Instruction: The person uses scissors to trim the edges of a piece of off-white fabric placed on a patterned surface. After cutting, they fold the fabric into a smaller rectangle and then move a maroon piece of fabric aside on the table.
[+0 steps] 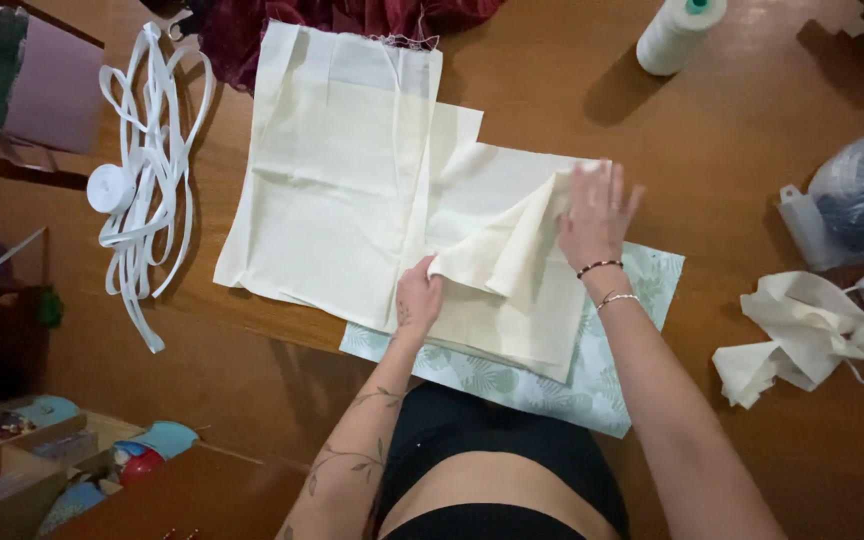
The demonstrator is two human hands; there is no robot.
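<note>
Resting at frame centre on a glossy brown wooden table [752, 130], a stack of cream cotton fabric panels [342, 190] overlaps a pale green leaf-print cloth [642, 300] at lower centre. Left hand [418, 296] pinches the folded edge of the top cream panel [497, 240], grip closed on it. Right hand [597, 215] lies flat on the same panel, fingers spread, grasping nothing. Upper left: loose white elastic tape [147, 170]. Top right: white thread cone [679, 32]. Right edge: crumpled cream scrap [802, 330] and a clear plastic bag [857, 200]. Lower left: wooden box of sewing oddments [12, 470] on the floor side.
</note>
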